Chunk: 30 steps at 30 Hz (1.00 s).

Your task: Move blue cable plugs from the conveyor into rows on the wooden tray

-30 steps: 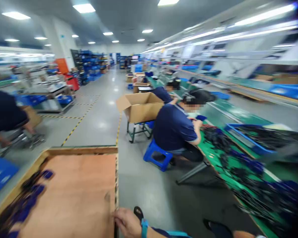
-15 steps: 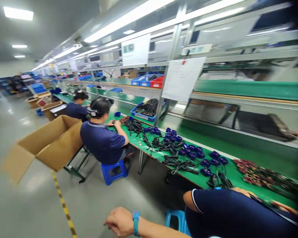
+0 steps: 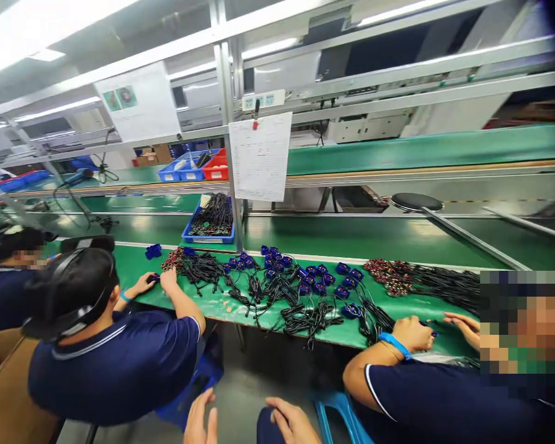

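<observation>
Largest first: green bench (image 3: 240,306) runs across the view, with conveyor belt (image 3: 351,234) behind it and a paper sheet (image 3: 260,157) clipped to the upright.

Two co-workers are seated at the bench. Left co-worker (image 3: 115,364) has both hands on the mat edge. Right co-worker (image 3: 444,394) has both hands on the mat by the black leads.

A blue tray (image 3: 208,237) full of black cables is parked at the back. Black cable bundles (image 3: 305,314) are spread mid-bench, with small blue parts (image 3: 319,271) strewn among them and a red-tipped pile (image 3: 393,271) to the right.

Blue stool (image 3: 340,410) is seen low in the frame, partly hidden by the right co-worker.

Own hands are at the bottom edge and nothing is gripped. Left hand (image 3: 201,422) is held open with fingers spread, in the air. Right hand (image 3: 289,422) is laid flat and relaxed on a dark rounded shape, probably the person's own knee (image 3: 264,428).

Position: the stool is just right of the right hand, near but not touched. The cable bundles lie well ahead of both hands, above the gap between the co-workers.

Judgement: both hands are free and the gap is narrow. A reach to the bench would be best kept straight ahead between the two co-workers, with elbows tucked. Leads should be lifted by the bundle, not dragged, since they are tangled across the blue parts.
</observation>
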Each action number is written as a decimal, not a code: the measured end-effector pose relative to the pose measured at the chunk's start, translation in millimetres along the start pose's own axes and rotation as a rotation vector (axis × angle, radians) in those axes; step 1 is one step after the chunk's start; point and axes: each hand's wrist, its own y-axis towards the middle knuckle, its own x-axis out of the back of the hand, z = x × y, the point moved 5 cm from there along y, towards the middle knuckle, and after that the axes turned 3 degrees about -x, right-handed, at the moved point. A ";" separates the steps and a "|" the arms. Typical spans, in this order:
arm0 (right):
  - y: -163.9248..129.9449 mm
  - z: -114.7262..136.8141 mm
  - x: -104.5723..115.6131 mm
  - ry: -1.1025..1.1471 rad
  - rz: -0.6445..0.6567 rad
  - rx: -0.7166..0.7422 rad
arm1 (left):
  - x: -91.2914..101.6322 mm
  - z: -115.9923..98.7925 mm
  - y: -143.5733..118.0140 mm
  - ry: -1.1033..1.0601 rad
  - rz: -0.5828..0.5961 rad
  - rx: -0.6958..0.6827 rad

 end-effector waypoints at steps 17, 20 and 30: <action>353.8 34.4 149.3 -0.072 -0.285 0.063 | -263.1 -21.2 421.0 0.605 0.569 -0.256; 423.1 41.8 158.0 -0.261 -0.238 0.103 | -282.7 -10.0 438.0 0.610 0.653 -0.276; 498.2 26.2 125.2 -0.526 0.008 0.206 | -310.0 8.0 451.7 0.648 0.700 -0.300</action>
